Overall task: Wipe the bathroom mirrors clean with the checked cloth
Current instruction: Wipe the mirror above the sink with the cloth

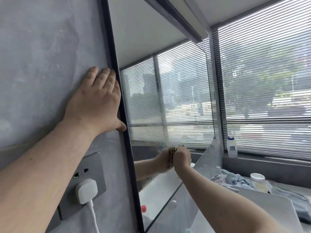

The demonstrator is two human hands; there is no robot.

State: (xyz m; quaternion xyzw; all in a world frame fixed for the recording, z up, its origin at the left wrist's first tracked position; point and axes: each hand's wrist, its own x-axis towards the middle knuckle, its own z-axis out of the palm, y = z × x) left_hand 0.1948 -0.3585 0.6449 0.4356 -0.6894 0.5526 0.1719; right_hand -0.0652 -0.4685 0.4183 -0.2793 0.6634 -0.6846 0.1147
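Head view, left hand (96, 100) flat on wall, fingers straight, right hand (181, 158) gripping checked cloth (172, 156) against mirror (168, 98)

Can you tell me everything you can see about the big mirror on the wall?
The mirror is a tall, flat sheet of glass on a grey wall, seen from a steep angle. A thin dark frame runs down its near edge. It reflects the window blinds, the ceiling and the person's arm. Low down the glass looks hazy and smeared. The left hand lies flat on the wall against the frame, thumb touching it. The right hand presses the bunched checked cloth against the glass.
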